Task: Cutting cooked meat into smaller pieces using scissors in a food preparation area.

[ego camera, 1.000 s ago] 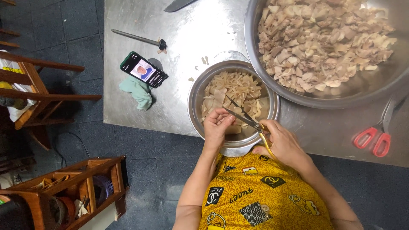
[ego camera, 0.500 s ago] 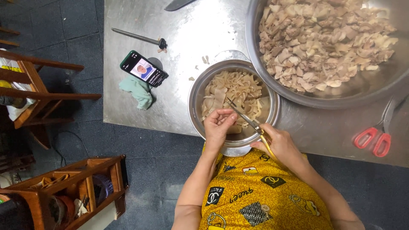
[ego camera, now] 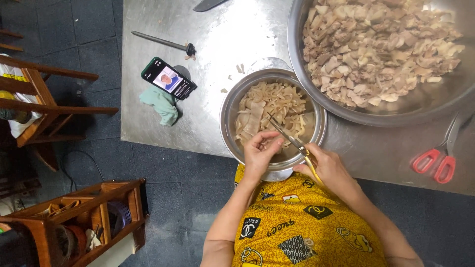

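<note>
At the near edge of the steel tabletop (ego camera: 198, 123), the left hand (ego camera: 260, 153) has its grip pinched on a pale strip over the small metal bowl (ego camera: 228, 123), while the right hand (ego camera: 330, 168) has its grip closed around yellow-handled scissors (ego camera: 292, 141), blades open above the strips. Just beyond, touching that bowl, sits a large basin (ego camera: 346, 116) of cut pieces; red-handled scissors (ego camera: 438, 160) lie to the right and a phone (ego camera: 168, 78) to the left.

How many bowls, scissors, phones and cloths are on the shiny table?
Metal bowls: 2, a small bowl of pale strips and a big bowl of cut pieces
Scissors: 2, yellow-handled scissors in the right hand, red-handled scissors lying on the table
Phones: 1, the phone
Cloths: 1, the green cloth
Total: 6
</note>
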